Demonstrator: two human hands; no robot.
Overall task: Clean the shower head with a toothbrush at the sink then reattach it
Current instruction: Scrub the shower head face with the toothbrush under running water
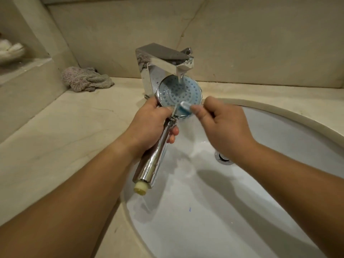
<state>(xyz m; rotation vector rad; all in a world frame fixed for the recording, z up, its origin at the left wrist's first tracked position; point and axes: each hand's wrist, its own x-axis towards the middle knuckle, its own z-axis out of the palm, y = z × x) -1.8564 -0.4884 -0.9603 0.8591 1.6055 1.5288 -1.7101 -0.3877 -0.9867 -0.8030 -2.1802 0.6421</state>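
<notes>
Chrome shower head (178, 94) sits under the running faucet (165, 60) at twelve o'clock — the left hand (150, 125) curls round its neck, the right hand (221, 125) pinches the toothbrush (185, 107), bristles touching the face's six-o'clock edge, over the sink (279, 131).

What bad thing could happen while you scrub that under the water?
The wet chrome shower head, held in the left hand, could slip and knock the white sink basin. Water from the chrome faucet may splash off its blue face onto the beige counter.
</notes>
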